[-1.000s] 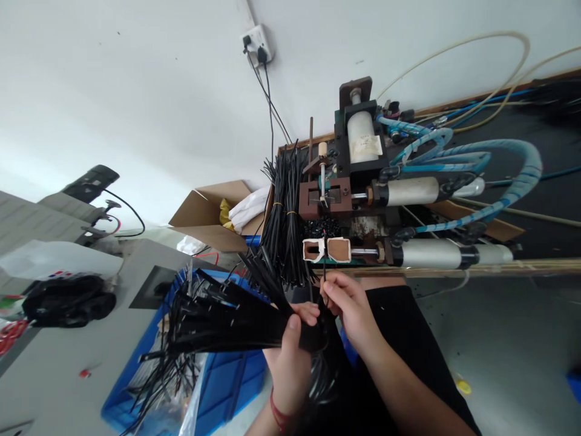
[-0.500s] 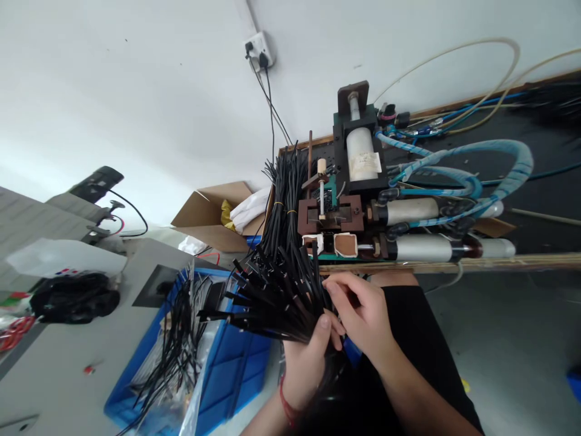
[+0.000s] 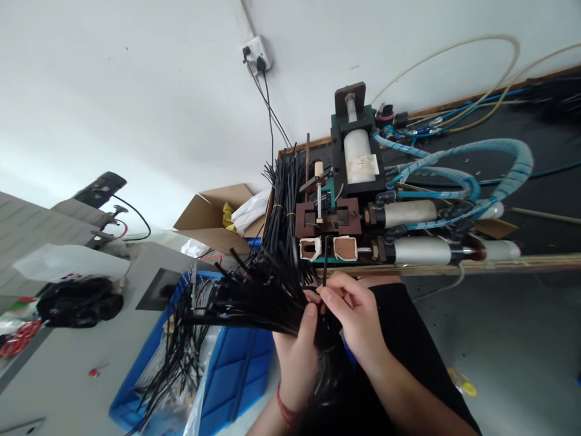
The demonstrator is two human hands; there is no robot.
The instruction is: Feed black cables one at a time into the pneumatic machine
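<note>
White wall behind, workbench (image 3: 521,263) edge ahead, pneumatic machine (image 3: 358,200) sitting on it. Left hand (image 3: 297,354) is clenched around a fanned bundle of black cable ties (image 3: 245,297), spreading left over the blue crate (image 3: 227,375). Right hand (image 3: 356,312) pinches a single tie (image 3: 325,263) upright, its tip just below the machine's white-rimmed slots (image 3: 327,248).
</note>
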